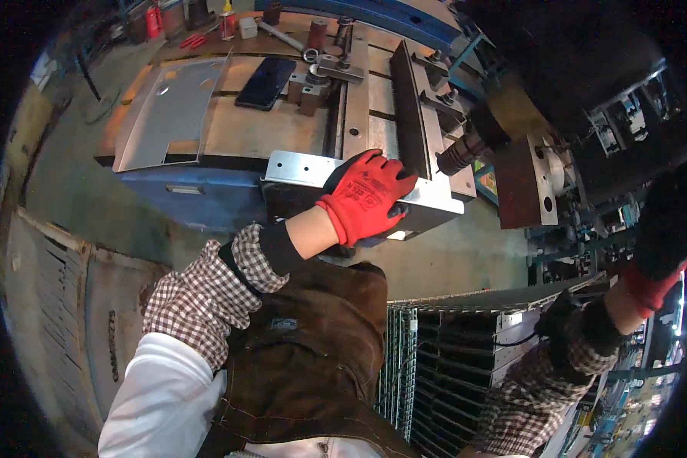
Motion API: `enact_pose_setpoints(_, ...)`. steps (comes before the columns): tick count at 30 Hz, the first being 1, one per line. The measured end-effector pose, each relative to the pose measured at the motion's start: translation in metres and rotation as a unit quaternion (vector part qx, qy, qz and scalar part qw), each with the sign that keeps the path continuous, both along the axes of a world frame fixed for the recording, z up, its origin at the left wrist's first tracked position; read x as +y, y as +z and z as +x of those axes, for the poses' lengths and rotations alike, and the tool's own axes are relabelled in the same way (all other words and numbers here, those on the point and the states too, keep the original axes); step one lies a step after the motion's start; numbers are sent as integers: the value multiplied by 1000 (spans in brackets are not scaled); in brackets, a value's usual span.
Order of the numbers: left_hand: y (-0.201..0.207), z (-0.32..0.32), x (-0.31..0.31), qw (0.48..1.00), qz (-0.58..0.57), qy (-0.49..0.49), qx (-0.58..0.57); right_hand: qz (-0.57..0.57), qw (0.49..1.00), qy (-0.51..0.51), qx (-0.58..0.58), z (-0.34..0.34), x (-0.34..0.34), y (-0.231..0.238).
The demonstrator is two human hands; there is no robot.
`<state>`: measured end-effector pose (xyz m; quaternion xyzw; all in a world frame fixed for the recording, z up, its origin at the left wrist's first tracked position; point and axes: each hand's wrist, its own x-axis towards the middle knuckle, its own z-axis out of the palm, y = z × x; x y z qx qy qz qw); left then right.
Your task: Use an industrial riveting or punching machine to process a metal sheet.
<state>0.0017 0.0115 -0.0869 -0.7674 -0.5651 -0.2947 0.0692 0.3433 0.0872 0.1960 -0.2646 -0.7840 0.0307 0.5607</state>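
Note:
My left hand (369, 191), in a red glove with dark fingertips, holds down a long bent sheet-metal bracket (295, 169) with small holes. The bracket lies along the near edge of the worktable, across the end of a steel fixture (356, 114). Just right of that hand, a drill chuck (461, 155) with a thin pointed bit hangs over the bracket's right part. My right hand (656, 286), also red-gloved, reaches up to the dark machine at the far right; shadow hides its fingers.
On the table (240, 130) are a flat metal sheet (168, 114), a black phone (266, 82), clamps (338, 69), a wrench (282, 37) and red-handled pliers (193, 41). A steel block (525, 183) stands at the machine. Below right is a rack of dark panels (458, 359).

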Motion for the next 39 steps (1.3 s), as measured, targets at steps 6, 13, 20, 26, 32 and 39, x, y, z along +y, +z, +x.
enact_pose_setpoints(6, -3, -2, 0, 1000, 8, 3, -8, -8, 996, 93, 2, -36, -18, 3)
enact_pose_setpoints(13, -1, -1, 1, 1000, 12, -3, -9, -50, 986, 155, 27, -73, -6, -2)
enact_pose_setpoints(20, -2, -2, 0, 1000, -5, 6, -3, -79, 976, 192, 64, -91, 12, -12)
enact_pose_setpoints(26, -4, -3, 0, 1000, 1, 5, -12, -88, 974, 200, 66, -95, 6, -35)
enact_pose_setpoints(32, 5, 1, 0, 1000, 0, 2, -9, -95, 981, 162, 57, -105, 2, -33)
enact_pose_setpoints(39, 0, 1, 2, 1000, 8, -2, -10, -143, 969, 177, 97, -106, -3, -35)
